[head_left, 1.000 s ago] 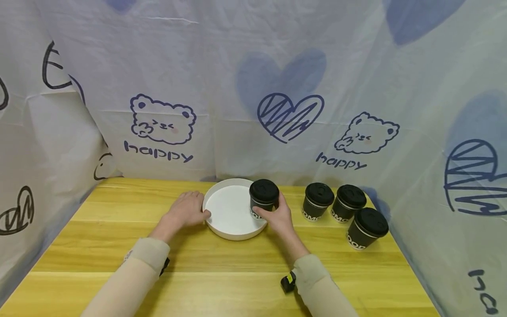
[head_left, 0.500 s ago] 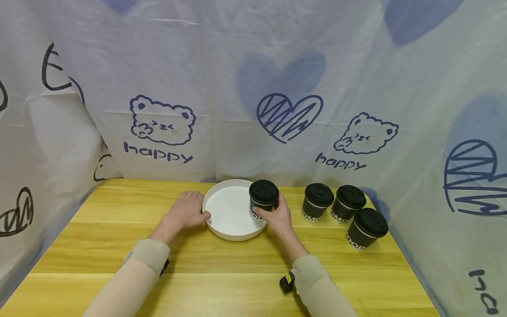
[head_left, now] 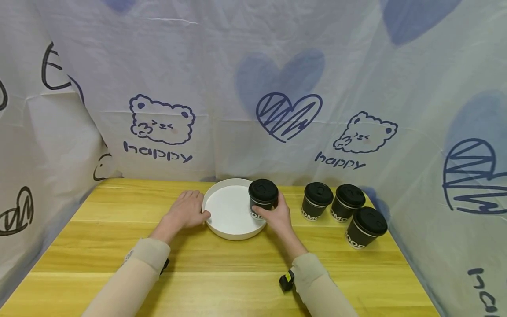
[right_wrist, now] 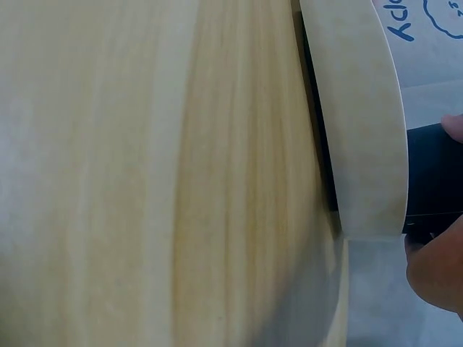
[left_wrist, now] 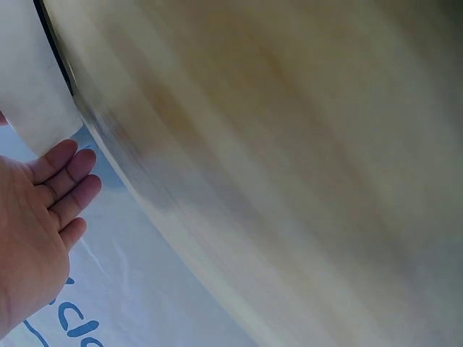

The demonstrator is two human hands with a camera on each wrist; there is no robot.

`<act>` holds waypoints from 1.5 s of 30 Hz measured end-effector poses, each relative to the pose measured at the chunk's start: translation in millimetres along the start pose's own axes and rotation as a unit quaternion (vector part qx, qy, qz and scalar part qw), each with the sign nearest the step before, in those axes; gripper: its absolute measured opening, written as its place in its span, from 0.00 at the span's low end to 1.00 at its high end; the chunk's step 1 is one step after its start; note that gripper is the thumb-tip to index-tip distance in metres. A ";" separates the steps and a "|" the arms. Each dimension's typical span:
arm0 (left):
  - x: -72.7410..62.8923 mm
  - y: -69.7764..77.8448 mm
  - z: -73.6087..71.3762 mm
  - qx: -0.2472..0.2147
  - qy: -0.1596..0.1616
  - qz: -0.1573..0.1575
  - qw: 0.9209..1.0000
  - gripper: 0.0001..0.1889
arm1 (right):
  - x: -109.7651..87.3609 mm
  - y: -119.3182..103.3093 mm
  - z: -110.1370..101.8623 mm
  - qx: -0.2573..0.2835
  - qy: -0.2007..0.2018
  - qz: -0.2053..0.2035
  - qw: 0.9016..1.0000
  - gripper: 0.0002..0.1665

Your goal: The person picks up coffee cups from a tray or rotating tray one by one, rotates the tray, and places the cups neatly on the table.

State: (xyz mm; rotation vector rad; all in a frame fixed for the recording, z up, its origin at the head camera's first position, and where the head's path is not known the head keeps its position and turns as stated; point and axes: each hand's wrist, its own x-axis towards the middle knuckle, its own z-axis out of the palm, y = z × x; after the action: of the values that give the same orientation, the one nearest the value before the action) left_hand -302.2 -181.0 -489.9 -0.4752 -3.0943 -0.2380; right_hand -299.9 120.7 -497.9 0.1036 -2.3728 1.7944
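In the head view, a round white tray (head_left: 229, 211) with a low rim sits on the wooden table. My left hand (head_left: 186, 210) is at its left side, thumb over the rim and the other fingers along the outside. The left wrist view shows these fingers (left_wrist: 69, 181) fairly straight, with the tray wall (left_wrist: 36, 79) between them and the thumb. My right hand (head_left: 279, 215) grips a black lidded paper coffee cup (head_left: 263, 193) at the tray's right side. That cup stands upright; its base is partly hidden by my thumb. The right wrist view shows its dark side (right_wrist: 430, 173) behind the tray wall.
Three more black lidded cups stand right of the tray: one nearest it (head_left: 317, 200), another beside that (head_left: 347, 202), and one closer to the front (head_left: 365, 228). A printed white cloth (head_left: 233, 149) hangs behind the table (head_left: 222, 273) and at both sides.
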 end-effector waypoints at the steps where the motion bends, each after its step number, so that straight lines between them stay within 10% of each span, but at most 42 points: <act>1: -0.1 0.1 -0.2 -0.001 -0.001 -0.001 1.000 0.39 | -0.1 -0.2 -0.2 0.000 0.000 0.000 1.000 0.50; 45: -5.1 6.7 -5.3 -0.003 0.001 -0.003 1.000 0.40 | -23.0 -33.3 -35.0 0.032 0.004 -0.045 0.998 0.50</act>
State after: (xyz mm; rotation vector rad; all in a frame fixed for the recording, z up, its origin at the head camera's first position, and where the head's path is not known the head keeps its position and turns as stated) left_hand -295.4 -177.0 -483.8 -0.4654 -3.0947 -0.2476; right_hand -269.0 144.1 -461.1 0.2083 -2.2675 1.8258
